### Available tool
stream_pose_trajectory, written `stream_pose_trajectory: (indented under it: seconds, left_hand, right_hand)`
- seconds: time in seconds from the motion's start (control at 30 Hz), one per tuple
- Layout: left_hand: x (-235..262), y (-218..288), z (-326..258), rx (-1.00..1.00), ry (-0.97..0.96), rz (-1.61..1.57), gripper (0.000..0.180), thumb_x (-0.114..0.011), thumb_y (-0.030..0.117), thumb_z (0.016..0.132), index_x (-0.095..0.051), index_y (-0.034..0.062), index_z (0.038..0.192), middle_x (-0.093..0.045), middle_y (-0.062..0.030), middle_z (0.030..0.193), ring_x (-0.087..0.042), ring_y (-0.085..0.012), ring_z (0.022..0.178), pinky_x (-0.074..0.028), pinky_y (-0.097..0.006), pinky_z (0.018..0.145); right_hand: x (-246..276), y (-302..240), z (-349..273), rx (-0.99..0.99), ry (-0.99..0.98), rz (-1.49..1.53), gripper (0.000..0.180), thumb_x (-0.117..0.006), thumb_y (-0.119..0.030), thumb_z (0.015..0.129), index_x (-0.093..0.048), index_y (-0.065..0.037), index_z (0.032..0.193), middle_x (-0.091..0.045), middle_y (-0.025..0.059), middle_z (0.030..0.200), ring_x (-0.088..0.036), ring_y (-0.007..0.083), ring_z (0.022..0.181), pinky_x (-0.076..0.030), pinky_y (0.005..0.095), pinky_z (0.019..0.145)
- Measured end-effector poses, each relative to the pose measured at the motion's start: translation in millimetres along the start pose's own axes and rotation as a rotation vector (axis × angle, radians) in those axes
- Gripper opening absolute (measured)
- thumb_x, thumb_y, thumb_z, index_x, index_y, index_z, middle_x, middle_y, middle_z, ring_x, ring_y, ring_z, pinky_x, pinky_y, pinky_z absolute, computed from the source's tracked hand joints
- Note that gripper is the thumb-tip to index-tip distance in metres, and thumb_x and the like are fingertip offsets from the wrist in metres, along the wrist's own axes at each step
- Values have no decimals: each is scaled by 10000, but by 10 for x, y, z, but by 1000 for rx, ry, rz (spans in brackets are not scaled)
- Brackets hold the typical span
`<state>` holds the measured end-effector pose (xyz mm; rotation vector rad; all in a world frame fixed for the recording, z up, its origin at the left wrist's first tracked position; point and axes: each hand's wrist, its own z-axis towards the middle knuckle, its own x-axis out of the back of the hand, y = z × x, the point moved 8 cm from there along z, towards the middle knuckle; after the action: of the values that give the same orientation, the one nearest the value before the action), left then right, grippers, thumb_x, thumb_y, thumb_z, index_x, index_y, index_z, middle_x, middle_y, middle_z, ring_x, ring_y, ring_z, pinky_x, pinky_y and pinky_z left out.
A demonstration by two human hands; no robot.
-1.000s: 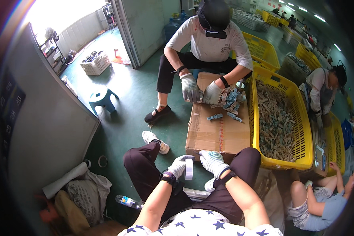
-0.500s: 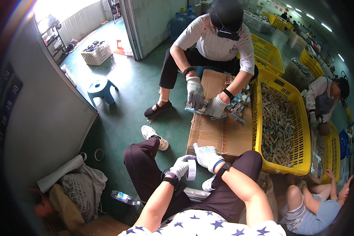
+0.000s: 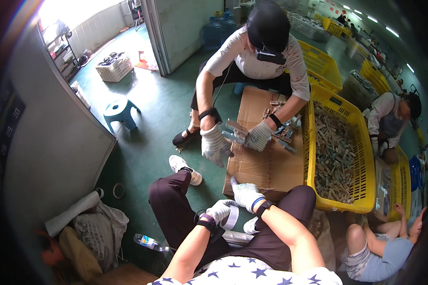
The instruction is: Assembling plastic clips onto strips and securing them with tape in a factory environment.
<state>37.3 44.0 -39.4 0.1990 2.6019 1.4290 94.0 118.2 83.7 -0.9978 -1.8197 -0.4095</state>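
Note:
My left hand (image 3: 221,210), in a pale knit glove, is closed on a white tape roll (image 3: 231,217) between my knees. Just right of the roll and close to it is my right hand (image 3: 247,195), gloved too. One of its fingers stretches toward the near edge of a cardboard sheet (image 3: 249,164); its other fingers are partly hidden and I see nothing held. Across the cardboard a co-worker's gloved hand (image 3: 259,136) grips several blue and tan clips (image 3: 236,133). The co-worker's other glove (image 3: 214,145) hangs blurred left of the cardboard.
A yellow crate (image 3: 310,161) full of small clips stands right of the cardboard, with loose clips (image 3: 284,135) beside it. On the floor are a blue stool (image 3: 121,114), a plastic bottle (image 3: 150,242) and another tape roll (image 3: 119,190). Other people sit at the right.
The co-worker's one hand has swung away left and nearer me, while the other now holds clips up. My hands have shifted slightly, and the tape roll has tilted.

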Motion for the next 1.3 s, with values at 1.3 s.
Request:
stream_pose_trajectory:
  seconds: [1.3]
  left_hand:
    - [120,2121,49,-110,-120,-506,376,-594,-4,854,-538,-63,1221,-608,-179,1173,-598,-263,1080,-488,-364,936]
  right_hand:
    - [468,293,-646,429,134,1993,351,-631,-171,907,-538,11,1192,-605,6,1017,-557,81,901,-458,226,799]
